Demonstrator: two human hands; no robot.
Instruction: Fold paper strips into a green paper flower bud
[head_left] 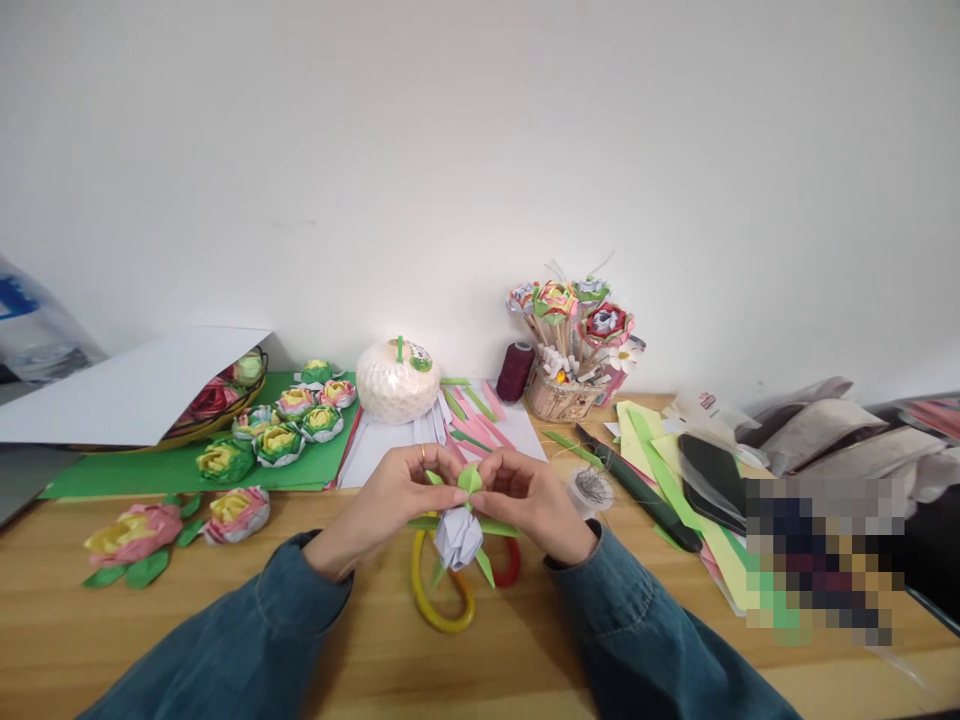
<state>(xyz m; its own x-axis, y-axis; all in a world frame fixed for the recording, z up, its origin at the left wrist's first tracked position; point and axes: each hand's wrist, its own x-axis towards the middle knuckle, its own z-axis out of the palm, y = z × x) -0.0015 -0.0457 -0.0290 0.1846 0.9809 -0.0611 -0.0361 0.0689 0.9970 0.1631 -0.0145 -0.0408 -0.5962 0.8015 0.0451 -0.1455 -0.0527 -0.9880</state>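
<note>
Both of my hands meet over the wooden table around a paper flower [458,540] with pale lilac-white petals and green paper leaves. My left hand [416,490], with a ring on one finger, pinches a green leaf [470,480] at the flower's upper end. From the other side, my right hand [521,495] pinches the same leaf with thumb and fingertips. Other green leaves stick out beside and below the petals. Just under the flower lies a pair of scissors with a yellow handle loop [444,622] and a red one [510,565]; their blades are hidden.
Finished paper flowers [279,443] sit on green sheets at the left, two more nearer me. Behind my hands are a white netted ball-shaped package [397,382], paper strips [487,420] and a thread spool [516,372]. A flower basket [562,400], utility knife [645,490] and pin tub [590,490] stand right.
</note>
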